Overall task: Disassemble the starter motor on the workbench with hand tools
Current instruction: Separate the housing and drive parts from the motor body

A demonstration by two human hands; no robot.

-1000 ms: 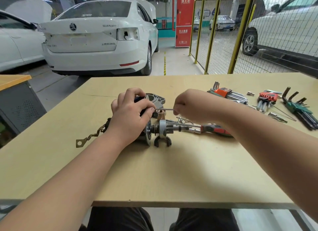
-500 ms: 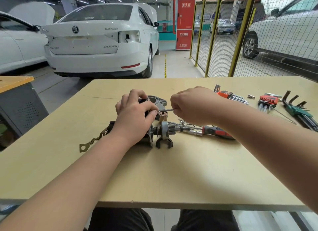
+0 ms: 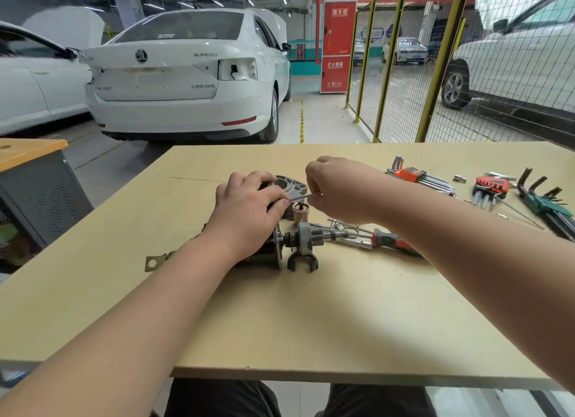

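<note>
1 motor [image 3: 277,251] lies mid-way across the surface [image 3: 342,323], the left hand [image 3: 249,211] curled round its body. The right hand [image 3: 336,192] pinches 1 thin key [image 3: 303,196] just above it. Right of the hands lie 1 screwdriver [image 3: 392,239] and 3 key sets: orange set [image 3: 417,177], red set [image 3: 491,186], green set [image 3: 544,199].

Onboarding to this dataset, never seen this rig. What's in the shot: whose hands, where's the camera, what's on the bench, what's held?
No robot here: a person works bare-handed, and the one camera sits on their head, looking forward and down. The left hand grips the starter motor lying on the workbench. The right hand pinches a thin metal rod, possibly a hex key, pointing at the motor beside the left thumb. Near the motor lie a red-handled screwdriver, a copper-coloured cylinder and a grey housing. Farther right are hex key sets. A white car is parked behind.
</note>
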